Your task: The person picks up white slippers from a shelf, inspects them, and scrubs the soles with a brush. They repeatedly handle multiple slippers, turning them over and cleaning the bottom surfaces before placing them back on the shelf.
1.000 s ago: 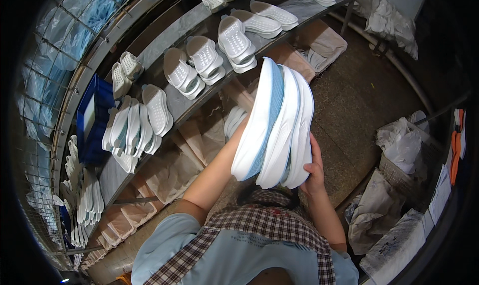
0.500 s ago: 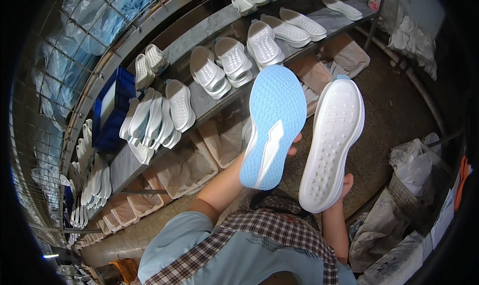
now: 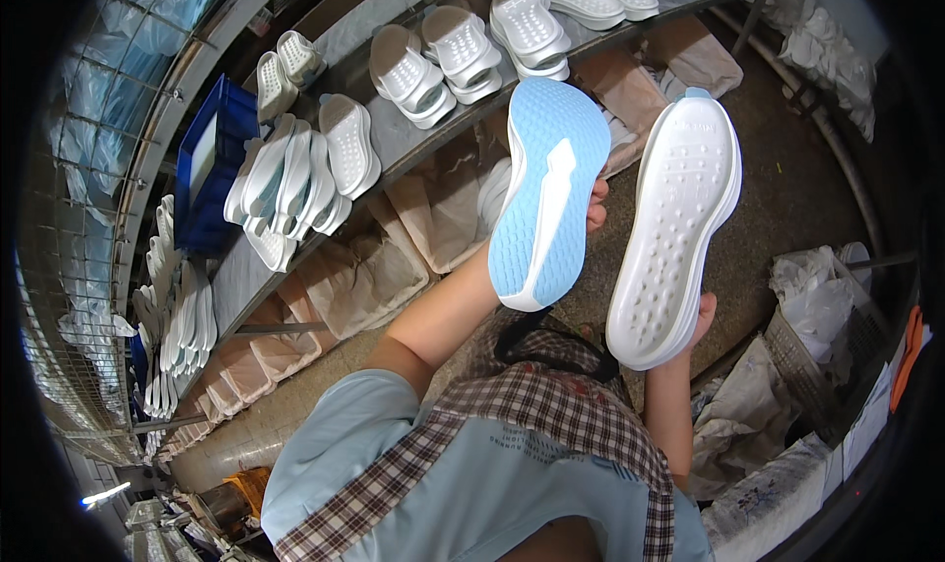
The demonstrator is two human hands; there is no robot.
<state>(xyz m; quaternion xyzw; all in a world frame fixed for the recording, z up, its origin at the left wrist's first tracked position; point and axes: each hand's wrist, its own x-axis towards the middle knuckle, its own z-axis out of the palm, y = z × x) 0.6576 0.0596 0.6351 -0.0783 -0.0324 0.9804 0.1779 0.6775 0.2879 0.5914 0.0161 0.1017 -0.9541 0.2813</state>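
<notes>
My left hand (image 3: 597,206) grips a shoe sole (image 3: 551,198) from behind, its light blue textured tread with a white centre strip facing me. Only some fingertips show past its right edge. Beside it, apart by a narrow gap, a white shoe sole (image 3: 674,232) is held up in my right hand (image 3: 705,318), with its dimpled inner side toward me. Most of that hand is hidden behind the sole. Both soles are raised in front of the metal shelf (image 3: 399,154), toe ends pointing away.
White soles (image 3: 409,70) stand in pairs and stacks along the shelf. At its left are a blue crate (image 3: 212,168) and a wire mesh (image 3: 89,158). Lined bins (image 3: 359,286) sit beneath. On the right stand a basket with plastic bags (image 3: 812,301) and a pipe (image 3: 827,119).
The view has shifted, so shelf and soles sit higher in it. The blue-treaded sole has tilted a little, showing more of its white heel edge. Both hands keep their hold.
</notes>
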